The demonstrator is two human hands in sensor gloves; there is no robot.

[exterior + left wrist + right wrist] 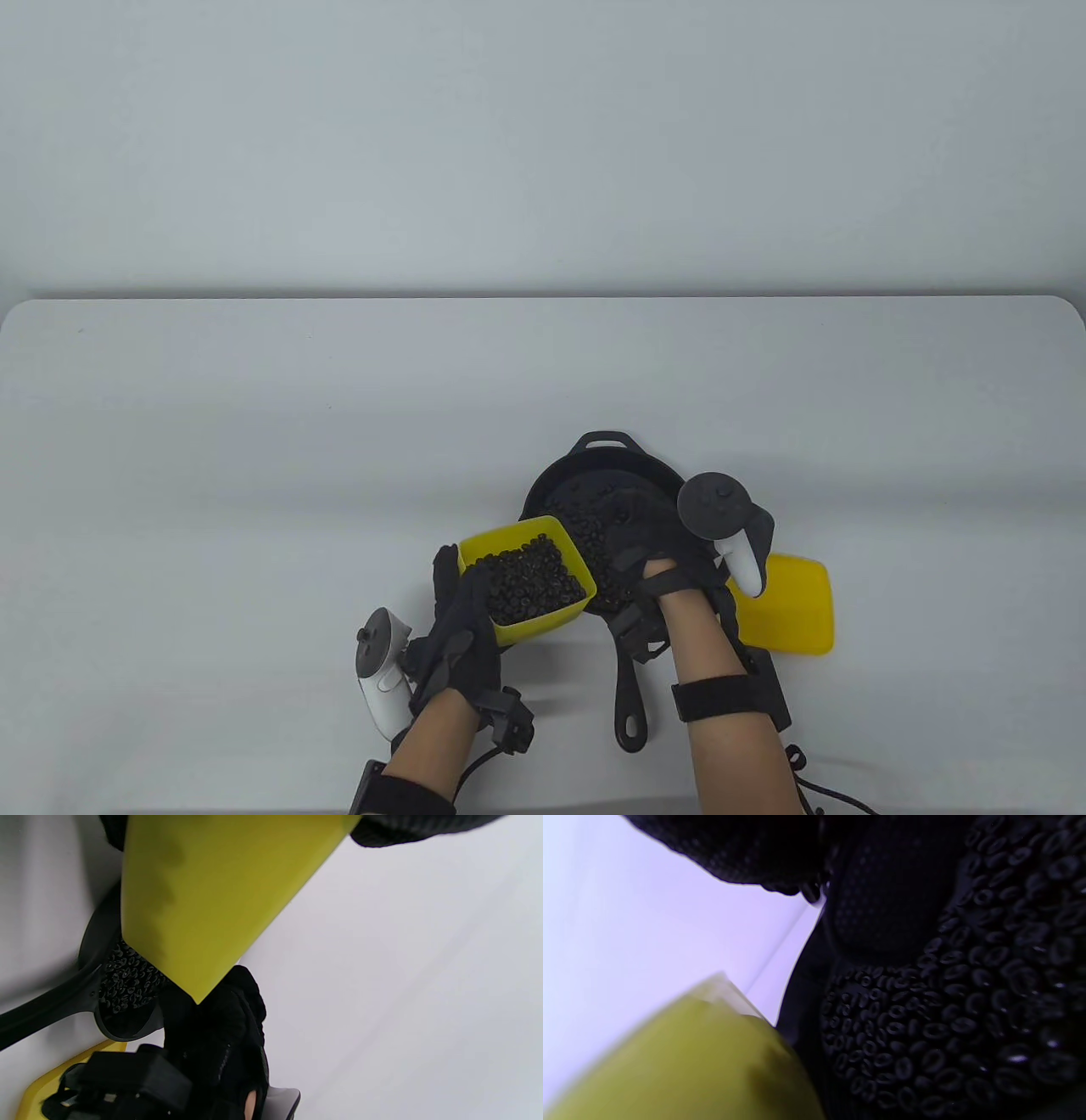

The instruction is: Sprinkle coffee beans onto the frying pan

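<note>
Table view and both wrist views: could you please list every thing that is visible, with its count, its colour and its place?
table: one, white, under everything.
frying pan: one, black, near the front middle of the table, long handle toward the person.
coffee beans: many, black, some in the tub, others lying in the frying pan.
tub: one, yellow, held above the left edge of the frying pan, still with beans inside.
lid: one, yellow, flat on the table to the right of the frying pan.
left hand: one, black glove, grips the tub from its near left side.
right hand: one, black glove, over the frying pan; fingers not clearly visible.
</note>
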